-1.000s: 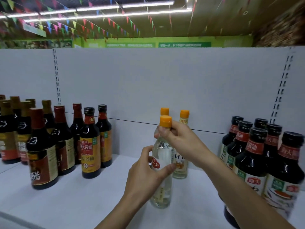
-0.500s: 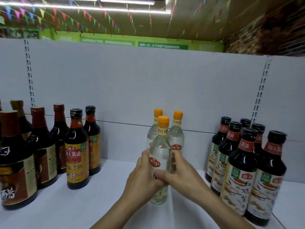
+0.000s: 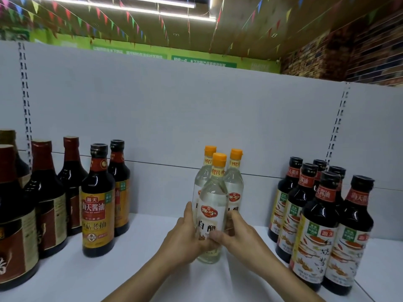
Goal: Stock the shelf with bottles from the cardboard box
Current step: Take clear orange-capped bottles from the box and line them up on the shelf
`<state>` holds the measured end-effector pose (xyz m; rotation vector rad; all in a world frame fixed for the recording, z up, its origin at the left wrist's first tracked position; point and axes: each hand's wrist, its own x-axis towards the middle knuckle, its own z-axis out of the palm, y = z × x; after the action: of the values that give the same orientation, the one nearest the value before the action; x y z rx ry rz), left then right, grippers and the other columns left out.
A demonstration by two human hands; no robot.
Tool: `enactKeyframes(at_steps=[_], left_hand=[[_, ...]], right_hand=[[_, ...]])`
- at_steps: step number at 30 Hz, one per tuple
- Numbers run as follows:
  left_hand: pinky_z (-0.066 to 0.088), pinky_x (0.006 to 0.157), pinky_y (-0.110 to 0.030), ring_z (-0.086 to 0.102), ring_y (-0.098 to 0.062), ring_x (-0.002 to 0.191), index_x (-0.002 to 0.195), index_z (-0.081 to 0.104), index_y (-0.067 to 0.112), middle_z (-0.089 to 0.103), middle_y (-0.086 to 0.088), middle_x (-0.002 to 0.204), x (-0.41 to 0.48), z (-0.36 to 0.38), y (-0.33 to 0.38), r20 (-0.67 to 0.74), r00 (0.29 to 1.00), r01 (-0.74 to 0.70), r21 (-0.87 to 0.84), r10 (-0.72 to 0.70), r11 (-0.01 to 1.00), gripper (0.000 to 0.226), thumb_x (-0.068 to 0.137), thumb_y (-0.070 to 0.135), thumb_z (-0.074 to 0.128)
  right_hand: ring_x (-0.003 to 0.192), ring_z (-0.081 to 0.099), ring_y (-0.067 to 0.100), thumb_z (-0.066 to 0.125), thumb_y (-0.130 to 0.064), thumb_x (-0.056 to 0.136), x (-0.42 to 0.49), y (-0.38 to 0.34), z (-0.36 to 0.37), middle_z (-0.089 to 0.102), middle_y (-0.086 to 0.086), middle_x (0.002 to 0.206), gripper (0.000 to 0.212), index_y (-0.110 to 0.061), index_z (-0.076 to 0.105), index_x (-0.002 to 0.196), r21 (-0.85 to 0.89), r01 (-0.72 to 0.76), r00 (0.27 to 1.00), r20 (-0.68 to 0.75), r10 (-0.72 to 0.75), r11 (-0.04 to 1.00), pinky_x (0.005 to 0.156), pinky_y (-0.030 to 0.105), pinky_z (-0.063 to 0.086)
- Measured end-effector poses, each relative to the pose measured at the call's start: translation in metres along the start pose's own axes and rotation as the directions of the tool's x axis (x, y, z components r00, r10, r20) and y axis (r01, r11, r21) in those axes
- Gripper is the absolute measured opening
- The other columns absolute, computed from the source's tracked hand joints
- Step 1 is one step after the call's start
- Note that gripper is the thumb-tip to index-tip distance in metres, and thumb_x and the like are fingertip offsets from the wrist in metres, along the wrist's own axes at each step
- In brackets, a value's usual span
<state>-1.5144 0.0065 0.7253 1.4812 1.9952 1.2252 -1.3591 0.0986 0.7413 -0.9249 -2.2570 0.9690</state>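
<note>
Your left hand (image 3: 185, 238) and right hand (image 3: 242, 238) curl round the lower body of a clear, smooth, orange-capped bottle (image 3: 212, 205) standing upright on the matte white shelf (image 3: 152, 247). Two matching bottles (image 3: 235, 182) stand just behind at 12 o'clock. Glossy dark sauce bottles (image 3: 98, 205) flank it at 9 and 3 o'clock.

A shop: stocked retail shelf (image 3: 152, 247), sauce bottles (image 3: 98, 201), ceiling bunting (image 3: 104, 17).

The front bottle (image 3: 211, 216) (left hand (image 3: 185, 238) and right hand (image 3: 241, 236) flanking it) stands on the shelf (image 3: 139, 271) before two rear bottles (image 3: 235, 186), between left group (image 3: 98, 205) and right group (image 3: 322, 223).
</note>
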Motion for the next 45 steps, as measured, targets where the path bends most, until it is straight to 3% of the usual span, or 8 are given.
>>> enactKeyframes(at_steps=[4,6,10,13,18,26,39,45], left_hand=[[0.059,0.097,-0.040,0.068,-0.011,0.112,0.140,0.029,0.040,0.063,0.014,0.130,0.002,0.005,-0.011,0.016,1.000,0.025,0.010,-0.025,1.000,0.092,0.065,0.064,0.076],[0.059,0.096,-0.040,0.068,-0.010,0.110,0.136,0.031,0.044,0.063,0.014,0.130,0.003,0.007,-0.017,0.015,1.000,0.013,0.013,-0.013,1.000,0.083,0.067,0.064,0.074],[0.059,0.097,-0.042,0.068,-0.010,0.113,0.135,0.034,0.055,0.064,0.018,0.130,0.003,0.011,-0.021,0.008,1.000,-0.017,-0.033,0.017,0.999,0.074,0.073,0.058,0.075],[0.058,0.100,-0.040,0.067,-0.007,0.116,0.138,0.029,0.062,0.063,0.026,0.131,0.001,0.013,-0.021,-0.011,0.998,-0.055,-0.049,0.055,0.997,0.079,0.076,0.057,0.077],[0.057,0.096,-0.028,0.067,0.005,0.109,0.122,0.020,0.079,0.063,0.040,0.122,0.000,0.014,-0.024,-0.051,0.997,-0.052,-0.030,0.051,0.998,0.078,0.074,0.057,0.077],[0.059,0.092,-0.026,0.068,0.000,0.108,0.129,0.034,0.057,0.065,0.032,0.122,0.005,0.016,-0.030,-0.123,0.991,-0.046,0.015,0.047,0.999,0.072,0.075,0.060,0.081],[0.055,0.101,-0.033,0.058,-0.004,0.123,0.146,0.031,0.045,0.053,0.023,0.138,0.005,0.020,-0.035,-0.136,0.985,-0.095,0.062,0.103,0.994,0.084,0.079,0.059,0.080],[0.055,0.101,-0.034,0.059,-0.004,0.123,0.147,0.032,0.043,0.055,0.021,0.137,0.006,0.019,-0.037,-0.126,0.986,-0.107,0.038,0.111,0.994,0.084,0.080,0.053,0.082]], right_hand=[[0.098,0.069,-0.003,0.075,-0.040,0.090,0.006,0.010,0.007,0.073,-0.017,0.111,0.042,-0.034,0.052,0.124,0.031,0.001,0.999,0.034,-0.002,1.000,0.092,0.027,0.058],[0.097,0.068,-0.007,0.074,-0.036,0.092,0.008,0.015,0.009,0.073,-0.019,0.109,0.040,-0.036,0.053,0.125,0.051,0.010,0.999,0.038,-0.012,0.999,0.087,0.019,0.057],[0.104,0.066,-0.009,0.069,-0.033,0.097,0.006,0.021,0.017,0.071,-0.023,0.115,0.036,-0.042,0.053,0.127,0.094,0.021,0.999,0.031,-0.024,0.995,0.092,0.018,0.054],[0.108,0.064,-0.010,0.065,-0.031,0.100,0.001,0.024,0.024,0.069,-0.024,0.121,0.036,-0.044,0.050,0.130,0.094,0.044,0.999,-0.014,-0.043,0.995,0.095,0.017,0.052],[0.108,0.064,-0.010,0.062,-0.029,0.101,-0.003,0.027,0.032,0.069,-0.023,0.119,0.037,-0.042,0.047,0.132,0.080,0.059,0.995,-0.080,-0.053,0.995,0.095,0.016,0.050],[0.113,0.062,-0.001,0.053,-0.039,0.105,-0.003,0.026,0.038,0.064,-0.019,0.125,0.035,-0.039,0.044,0.139,0.019,0.037,0.997,-0.072,-0.036,0.999,0.105,0.032,0.050],[0.120,0.058,0.003,0.052,-0.030,0.106,-0.002,0.025,0.041,0.062,-0.016,0.131,0.043,-0.035,0.039,0.146,-0.061,-0.006,0.999,-0.053,0.002,0.998,0.106,0.027,0.045],[0.125,0.058,0.007,0.051,-0.031,0.106,-0.002,0.025,0.042,0.062,-0.014,0.135,0.040,-0.032,0.042,0.145,-0.058,-0.017,0.999,-0.049,0.015,0.998,0.109,0.033,0.046]])
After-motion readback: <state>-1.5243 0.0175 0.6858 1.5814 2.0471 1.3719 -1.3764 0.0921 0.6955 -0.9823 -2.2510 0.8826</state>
